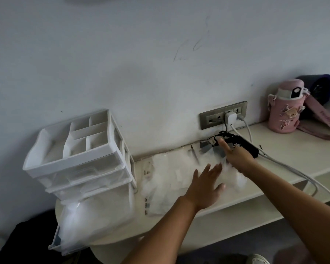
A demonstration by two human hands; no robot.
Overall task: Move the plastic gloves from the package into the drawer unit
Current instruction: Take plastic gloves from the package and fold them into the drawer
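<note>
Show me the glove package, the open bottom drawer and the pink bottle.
glove package (164, 187), head view, on its clear plastic middle.
open bottom drawer (54, 241), head view, on its left wall.
pink bottle (283, 115), head view, on its body.

A pale shelf (286, 147) ran along a white wall (122, 54) marked with thin dark scribbles (194, 46); a grey socket panel (208, 119) sat just above the shelf, with a white charger (230, 117) plugged in and white cables (286, 164) trailing off the front edge. A black device (244, 144) lay below the panel; a pink bottle (283, 113) stood at the right, its strap (324, 119) draped beside it, a dark purple object (320, 86) behind it; a light shoe (259, 259) showed at the bottom edge.
</note>
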